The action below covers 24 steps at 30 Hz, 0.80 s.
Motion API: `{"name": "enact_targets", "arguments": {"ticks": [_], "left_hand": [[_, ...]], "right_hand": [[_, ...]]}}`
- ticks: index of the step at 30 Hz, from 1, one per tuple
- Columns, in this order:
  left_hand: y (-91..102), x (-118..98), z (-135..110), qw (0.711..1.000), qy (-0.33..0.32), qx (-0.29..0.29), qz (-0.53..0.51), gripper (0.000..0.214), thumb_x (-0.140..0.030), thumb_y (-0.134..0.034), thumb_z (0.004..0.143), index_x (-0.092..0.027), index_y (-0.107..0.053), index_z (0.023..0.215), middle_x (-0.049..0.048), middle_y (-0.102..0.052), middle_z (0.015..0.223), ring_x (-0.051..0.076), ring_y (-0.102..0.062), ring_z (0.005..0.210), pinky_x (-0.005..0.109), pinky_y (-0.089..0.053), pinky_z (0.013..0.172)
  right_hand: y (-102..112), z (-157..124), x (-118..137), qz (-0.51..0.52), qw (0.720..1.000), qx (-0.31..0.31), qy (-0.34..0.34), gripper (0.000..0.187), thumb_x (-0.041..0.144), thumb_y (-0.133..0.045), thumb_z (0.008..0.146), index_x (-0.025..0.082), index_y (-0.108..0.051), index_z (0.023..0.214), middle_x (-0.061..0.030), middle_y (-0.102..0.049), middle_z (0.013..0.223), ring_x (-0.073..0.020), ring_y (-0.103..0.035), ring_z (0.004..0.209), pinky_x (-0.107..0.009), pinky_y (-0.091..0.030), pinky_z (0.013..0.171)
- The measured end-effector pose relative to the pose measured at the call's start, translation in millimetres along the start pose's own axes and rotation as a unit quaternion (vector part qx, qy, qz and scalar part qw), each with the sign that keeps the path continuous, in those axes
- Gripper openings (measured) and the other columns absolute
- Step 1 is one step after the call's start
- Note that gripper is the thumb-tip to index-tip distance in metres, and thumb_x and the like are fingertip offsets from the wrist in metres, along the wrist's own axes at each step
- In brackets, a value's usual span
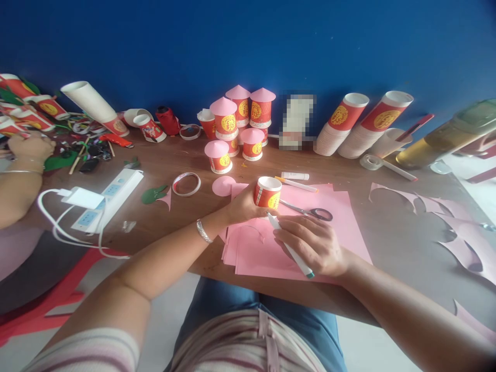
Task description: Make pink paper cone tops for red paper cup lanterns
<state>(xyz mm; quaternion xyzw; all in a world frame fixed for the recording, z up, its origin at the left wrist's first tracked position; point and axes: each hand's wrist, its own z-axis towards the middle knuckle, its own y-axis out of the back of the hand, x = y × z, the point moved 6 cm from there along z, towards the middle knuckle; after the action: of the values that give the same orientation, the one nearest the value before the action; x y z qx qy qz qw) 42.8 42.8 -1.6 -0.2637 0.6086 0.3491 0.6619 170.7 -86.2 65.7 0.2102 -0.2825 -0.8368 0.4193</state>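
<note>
My left hand is closed round a red paper cup with a gold emblem, its white rim facing up. In my right hand is a white marker pen with a green end; its tip is close to the cup's lower edge, and I cannot tell if it touches. Under both hands lies a stack of pink paper. Scissors rest on the paper, right of the cup. Beyond them are an orange-and-white marker and a small white tube.
Several red cups with pink cone roofs stand near the blue wall. Stacked paper cups lean at the right, beside tape. Pink offcuts lie far right. A power strip with cables is left, near another person's arm.
</note>
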Motion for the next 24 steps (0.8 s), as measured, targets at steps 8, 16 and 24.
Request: {"name": "enact_targets", "arguments": {"ticks": [8, 16, 24], "left_hand": [[-5.6, -6.6, -3.3, 0.995, -0.046, 0.009, 0.093, 0.060, -0.030, -0.087, 0.071, -0.017, -0.054, 0.119, 0.0104, -0.065, 0.112, 0.029, -0.064, 0.106, 0.042, -0.055, 0.089], [-7.2, -5.9, -4.8, 0.994, -0.019, 0.111, -0.016, 0.053, -0.034, -0.073, 0.085, -0.020, -0.051, 0.130, 0.0121, -0.062, 0.127, 0.029, -0.061, 0.122, 0.044, -0.054, 0.100], [1.1, -5.2, -1.4, 0.997, 0.027, 0.022, 0.067, 0.046, -0.037, -0.087, 0.072, -0.017, -0.064, 0.107, 0.0089, -0.068, 0.106, 0.027, -0.063, 0.106, 0.044, -0.051, 0.097]], "right_hand": [[-4.6, -1.3, -3.3, -0.018, 0.999, 0.040, -0.003, 0.017, 0.008, -0.063, 0.094, 0.015, -0.067, 0.109, -0.0122, -0.079, 0.106, -0.0274, -0.075, 0.108, -0.038, -0.066, 0.079], [-2.6, -5.0, -8.7, -0.037, 0.999, 0.029, -0.020, 0.019, 0.008, -0.062, 0.095, 0.013, -0.066, 0.113, -0.0121, -0.080, 0.100, -0.0279, -0.077, 0.105, -0.035, -0.065, 0.074], [-2.4, -4.6, -9.3, -0.039, 0.999, 0.016, -0.022, 0.021, 0.008, -0.064, 0.094, 0.014, -0.066, 0.113, -0.0124, -0.080, 0.102, -0.0286, -0.076, 0.108, -0.035, -0.065, 0.074]]}}
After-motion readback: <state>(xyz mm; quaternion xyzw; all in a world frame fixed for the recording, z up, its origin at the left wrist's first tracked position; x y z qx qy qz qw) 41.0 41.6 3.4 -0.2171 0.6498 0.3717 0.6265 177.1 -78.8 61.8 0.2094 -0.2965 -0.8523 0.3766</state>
